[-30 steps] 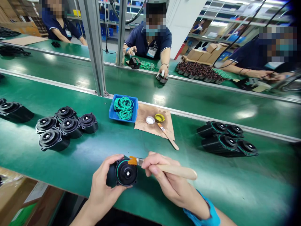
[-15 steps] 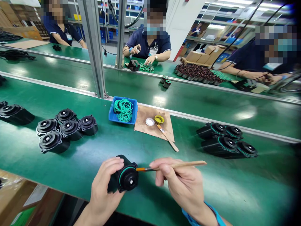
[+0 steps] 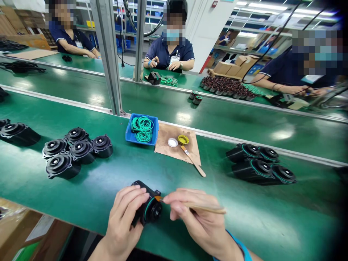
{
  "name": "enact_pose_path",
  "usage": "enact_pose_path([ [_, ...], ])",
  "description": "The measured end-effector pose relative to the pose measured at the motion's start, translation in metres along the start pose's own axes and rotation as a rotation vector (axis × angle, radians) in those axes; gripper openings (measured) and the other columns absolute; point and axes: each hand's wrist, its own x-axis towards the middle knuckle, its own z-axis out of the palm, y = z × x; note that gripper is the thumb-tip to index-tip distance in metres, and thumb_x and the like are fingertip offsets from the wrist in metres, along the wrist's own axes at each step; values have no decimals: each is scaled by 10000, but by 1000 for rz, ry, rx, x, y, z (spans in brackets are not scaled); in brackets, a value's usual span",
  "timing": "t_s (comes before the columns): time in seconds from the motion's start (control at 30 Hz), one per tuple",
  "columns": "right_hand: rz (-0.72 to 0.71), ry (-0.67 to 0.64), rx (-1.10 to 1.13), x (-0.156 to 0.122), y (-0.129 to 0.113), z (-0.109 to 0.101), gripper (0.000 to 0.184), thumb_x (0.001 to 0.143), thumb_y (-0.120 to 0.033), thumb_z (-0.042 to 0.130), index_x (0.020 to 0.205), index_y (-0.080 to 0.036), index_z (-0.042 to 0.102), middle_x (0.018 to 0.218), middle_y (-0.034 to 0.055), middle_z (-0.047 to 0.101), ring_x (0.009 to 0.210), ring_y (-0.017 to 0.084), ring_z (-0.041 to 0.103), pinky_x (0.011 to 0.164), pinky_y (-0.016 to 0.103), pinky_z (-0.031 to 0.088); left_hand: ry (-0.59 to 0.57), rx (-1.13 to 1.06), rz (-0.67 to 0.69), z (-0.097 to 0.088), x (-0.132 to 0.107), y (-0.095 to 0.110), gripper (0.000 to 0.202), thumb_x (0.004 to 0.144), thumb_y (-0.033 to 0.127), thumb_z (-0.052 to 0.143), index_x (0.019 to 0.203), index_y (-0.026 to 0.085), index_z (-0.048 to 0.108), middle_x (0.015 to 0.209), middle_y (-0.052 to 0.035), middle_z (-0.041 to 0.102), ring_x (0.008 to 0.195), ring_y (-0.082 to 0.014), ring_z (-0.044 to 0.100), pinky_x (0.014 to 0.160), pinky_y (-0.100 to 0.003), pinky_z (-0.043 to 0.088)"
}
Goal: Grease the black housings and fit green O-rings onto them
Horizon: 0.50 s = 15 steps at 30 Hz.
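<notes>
My left hand [image 3: 123,219] is wrapped round a black motor housing [image 3: 149,208] with a green ring on its face, held just above the near edge of the green bench. My right hand [image 3: 198,217] pinches a small wooden-handled brush [image 3: 195,206]. The brush's orange bristles touch the housing's upper right rim. The housing's face is turned to the right, towards the brush.
Several black housings without rings [image 3: 73,150] lie at the left, and several with green rings [image 3: 258,165] at the right. A blue tray of green rings [image 3: 141,128], a brown paper sheet [image 3: 165,145] with a yellow cap [image 3: 183,139], a white cap and a second brush sit behind. Co-workers sit across the conveyor [image 3: 217,116].
My left hand has turned the housing so its face points more to the right and brought it lower. The brush stays on the rim, its handle now flatter. The view has shifted slightly.
</notes>
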Motion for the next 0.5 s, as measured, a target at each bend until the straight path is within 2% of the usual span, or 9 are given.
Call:
enact_pose_path([
  [0.17, -149, -87, -31, 3, -5, 1, 313, 1065, -234, 444, 827, -214, 645, 711, 26, 727, 558, 136, 627, 544, 259, 511, -11, 16, 33, 1, -1, -1, 556, 800, -78, 551, 1291, 174, 619, 1120, -83, 730, 1123, -214, 653, 996, -359, 550],
  [0.37, -165, -169, -22, -2, -7, 5, 247, 1074, -295, 428, 950, -201, 620, 714, 42, 702, 578, 155, 589, 561, 281, 501, -22, 23, 61, 0, -1, -1, 624, 811, -95, 478, 1360, 183, 576, 1147, -91, 703, 1148, -202, 626, 1011, -350, 518],
  [0.5, -245, -185, -66, -8, -5, 12, 294, 1087, -297, 391, 909, -183, 596, 639, 23, 631, 538, 145, 532, 541, 293, 446, -38, 28, 77, 0, -5, -4, 624, 817, -77, 478, 1390, 160, 552, 1184, -106, 688, 1179, -209, 600, 1031, -348, 498],
])
